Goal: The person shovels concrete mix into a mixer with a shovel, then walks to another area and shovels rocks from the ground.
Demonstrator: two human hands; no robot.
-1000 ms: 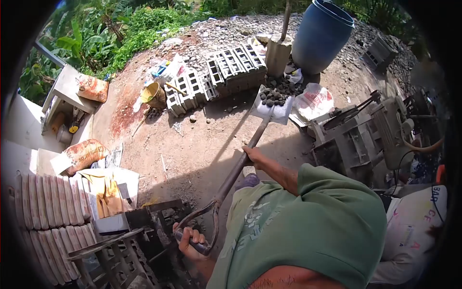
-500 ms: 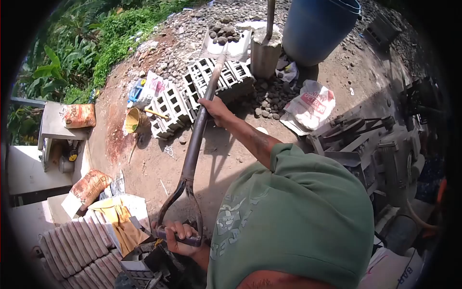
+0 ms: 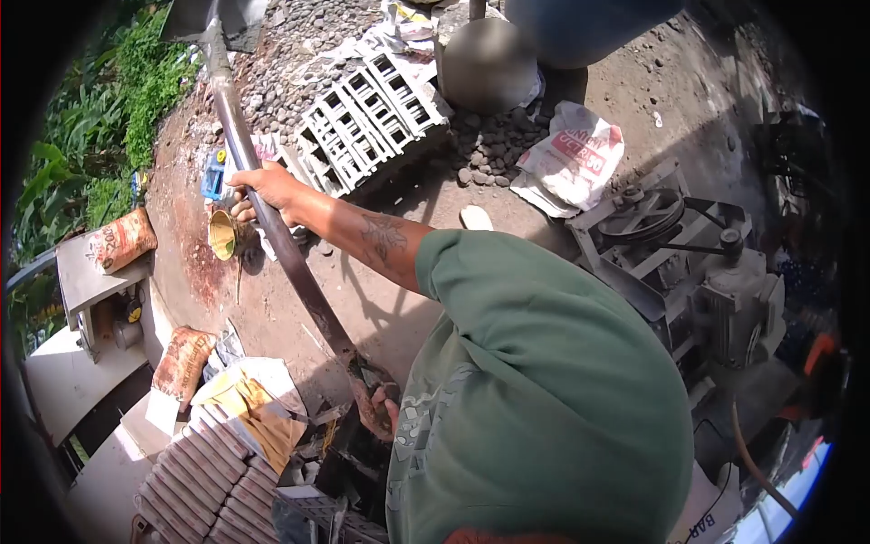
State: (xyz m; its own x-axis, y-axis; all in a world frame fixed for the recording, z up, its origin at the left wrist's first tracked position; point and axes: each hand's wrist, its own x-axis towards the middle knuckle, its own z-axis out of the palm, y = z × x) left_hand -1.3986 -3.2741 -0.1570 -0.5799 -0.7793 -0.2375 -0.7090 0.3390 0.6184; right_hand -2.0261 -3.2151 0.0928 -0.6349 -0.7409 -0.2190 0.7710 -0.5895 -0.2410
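Observation:
My right hand is wrapped round the middle of the long shaft of a shovel. Lower down, my left hand grips the shovel's handle end close against the green shirt, partly hidden. The metal blade reaches the top left edge of the view and is partly cut off; no stones show on its visible part. Below the shaft's upper half lies a woven yellow basket. Grey hollow blocks stand to the right of the shaft, with dark stones on the ground beyond them.
A blue barrel is at the top. A white printed sack lies near the stones. A machine with a pulley stands at the right. Stacked packs and a yellow cloth are at the lower left.
The shovel has swung left, its blade now at the top left edge. The stones on it earlier are no longer visible. My right arm has reached left, and my left hand has drawn nearer the shirt.

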